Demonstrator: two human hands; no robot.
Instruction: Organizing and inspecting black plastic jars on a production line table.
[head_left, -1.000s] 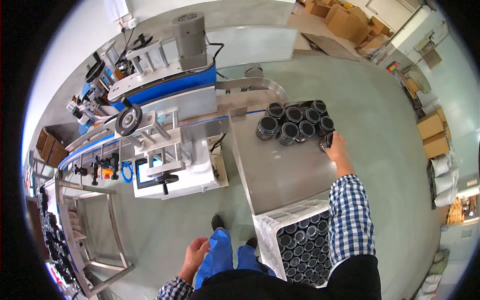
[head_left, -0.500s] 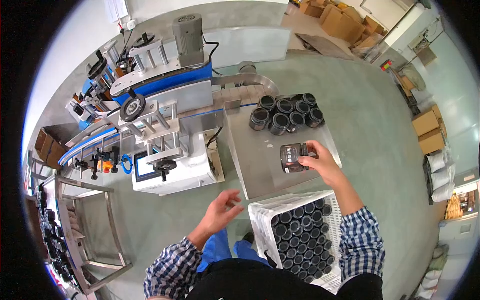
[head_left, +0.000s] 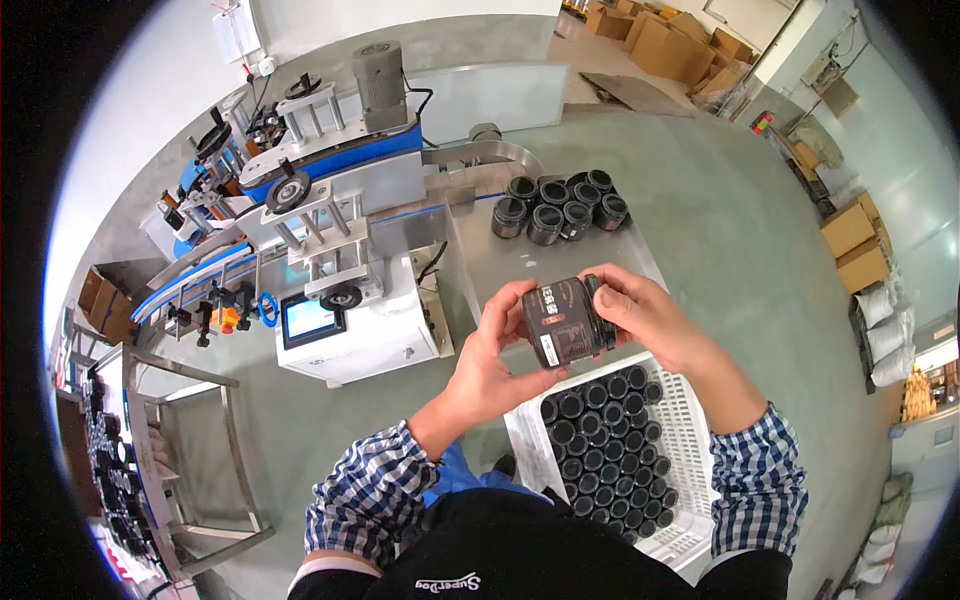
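A dark jar (head_left: 562, 325) with a printed label and a black lid lies tilted on its side in the air, held between my two hands. My right hand (head_left: 660, 322) is closed round its lid end. My left hand (head_left: 480, 365) grips the base end, fingers behind it and thumb below. Under and behind them is the steel table (head_left: 478, 262), where several similar jars (head_left: 547, 224) stand grouped at the far end. Below my hands, a white plastic crate (head_left: 690, 440) holds many black-lidded jars (head_left: 607, 447) packed in rows.
On the left stands a labelling machine (head_left: 365, 350) with a conveyor, handwheels, a grey motor (head_left: 380, 85) and a lit screen (head_left: 312, 318). A steel-framed stand (head_left: 240, 455) with more jars is at the far left. Cardboard boxes (head_left: 857, 240) line the right wall.
My right hand has lifted the jar off the steel table toward me and turned it. My left hand has come up from the left and taken hold of its other end.
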